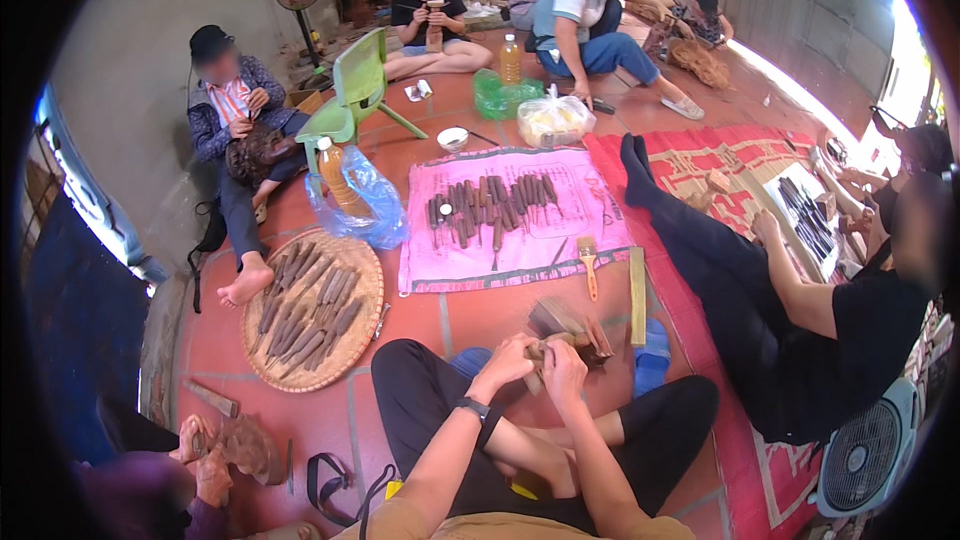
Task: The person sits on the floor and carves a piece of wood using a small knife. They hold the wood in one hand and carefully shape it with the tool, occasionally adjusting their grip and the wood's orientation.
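I sit cross-legged, both hands close together in front of me. My left hand, with a dark band on its wrist, has its fingers closed on a small light brown wooden piece. The fingers of my right hand are closed on the same piece from the other side. My fingers cover much of it, so its exact shape cannot be made out. Just beyond my hands lies a darker brown wood block on the tiles. A wide brush and a long wooden strip lie farther off.
Several wood-handled carving tools lie on a pink cloth. A round woven tray at left holds more. Beside my right knee is a blue slipper. People work around me; a green chair and box fan stand nearby.
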The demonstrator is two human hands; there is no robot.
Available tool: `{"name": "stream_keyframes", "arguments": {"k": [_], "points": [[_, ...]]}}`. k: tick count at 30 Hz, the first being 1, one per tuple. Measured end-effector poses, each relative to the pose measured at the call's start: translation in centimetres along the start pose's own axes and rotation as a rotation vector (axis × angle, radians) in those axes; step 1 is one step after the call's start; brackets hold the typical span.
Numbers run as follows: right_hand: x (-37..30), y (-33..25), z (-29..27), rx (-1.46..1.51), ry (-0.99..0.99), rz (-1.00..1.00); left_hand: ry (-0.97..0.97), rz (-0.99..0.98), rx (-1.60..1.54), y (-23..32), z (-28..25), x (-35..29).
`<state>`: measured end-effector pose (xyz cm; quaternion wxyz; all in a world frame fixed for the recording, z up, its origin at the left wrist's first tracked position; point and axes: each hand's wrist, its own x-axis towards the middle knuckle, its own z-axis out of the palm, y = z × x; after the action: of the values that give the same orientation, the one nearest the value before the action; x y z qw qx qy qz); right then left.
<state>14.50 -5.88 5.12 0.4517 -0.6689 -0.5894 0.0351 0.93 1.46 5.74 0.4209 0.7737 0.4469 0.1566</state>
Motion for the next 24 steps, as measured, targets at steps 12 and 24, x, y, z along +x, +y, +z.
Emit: {"name": "stream_keyframes", "arguments": {"k": [12, 24], "points": [[-0.1, -0.4, 0.4, -0.005, -0.004, 0.045, 0.029, 0.008, -0.030, -0.5, 0.4, -0.1], [-1.9, 1.8, -2.7, 0.279, 0.046, 0.341, 0.092, 0.025, -0.045, -0.7, 0.5, 0.2]]}}
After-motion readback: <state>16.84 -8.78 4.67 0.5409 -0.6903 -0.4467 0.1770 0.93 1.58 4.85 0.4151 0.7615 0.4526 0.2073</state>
